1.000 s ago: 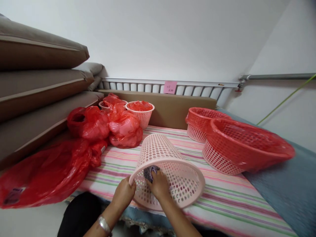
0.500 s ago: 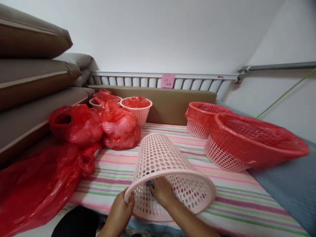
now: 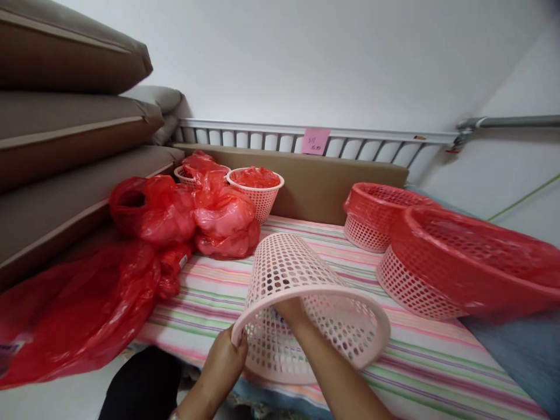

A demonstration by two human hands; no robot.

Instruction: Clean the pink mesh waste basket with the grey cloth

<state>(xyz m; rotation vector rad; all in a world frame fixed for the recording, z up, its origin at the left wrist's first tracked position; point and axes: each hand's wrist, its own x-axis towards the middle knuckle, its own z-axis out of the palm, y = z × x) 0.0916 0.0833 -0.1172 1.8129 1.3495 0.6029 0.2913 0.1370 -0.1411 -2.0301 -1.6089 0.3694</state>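
A pale pink perforated plastic basket [image 3: 297,262] lies tipped on its side on the striped cloth, mouth towards me. My left hand [image 3: 227,356] is closed around the near left part of its rim. My right hand [image 3: 289,309] reaches through the mouth and is inside against the upper left wall, seen partly through the holes. A bit of a bluish-purple piece that looks like a cloth [image 3: 276,315] shows beside the right hand. The right fingers are mostly hidden by the basket wall.
Red plastic bags [image 3: 227,219] are heaped on the left, before two pink baskets [image 3: 265,201]. Right stand two bag-lined baskets [image 3: 367,233]. Brown cushions [image 3: 79,116] are stacked at far left. A striped cloth [image 3: 210,291] covers the surface, with a radiator [image 3: 271,141] behind.
My right hand has gone deeper into the basket, so less of it shows. My left hand still grips the rim. The whole view has shifted, placing things further right.
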